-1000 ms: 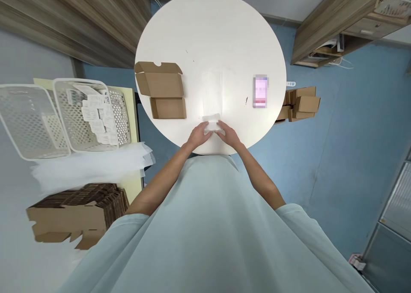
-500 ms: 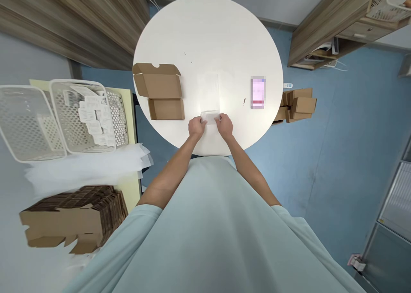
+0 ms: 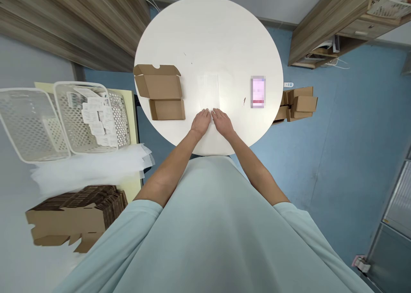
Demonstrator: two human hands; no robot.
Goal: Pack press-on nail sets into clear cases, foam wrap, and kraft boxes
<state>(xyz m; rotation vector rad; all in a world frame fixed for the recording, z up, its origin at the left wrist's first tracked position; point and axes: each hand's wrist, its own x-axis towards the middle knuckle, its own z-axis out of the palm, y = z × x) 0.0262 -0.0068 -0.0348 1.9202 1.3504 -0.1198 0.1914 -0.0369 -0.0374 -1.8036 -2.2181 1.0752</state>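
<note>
A thin translucent plastic sheet or bag lies flat on the round white table, hard to tell from the tabletop. My left hand presses palm-down on its near end, fingers stretched out. Beside it, my right hand lies flat in the same way, the fingertips of both hands nearly meeting. Neither hand grips anything. To the left sits an unfolded brown cardboard box with its lid laid back. A phone-like thing with a blurred pink face rests on the right.
Left of the table, a yellowish side table carries white perforated baskets, one with white packets, a stack of white sheets and flattened cartons. Brown boxes stand at the right, past the table edge.
Both hands have let go of the folded near end of the plastic, moved closer together and flattened, palms down, on it. The box and the pink-faced thing stay put.
</note>
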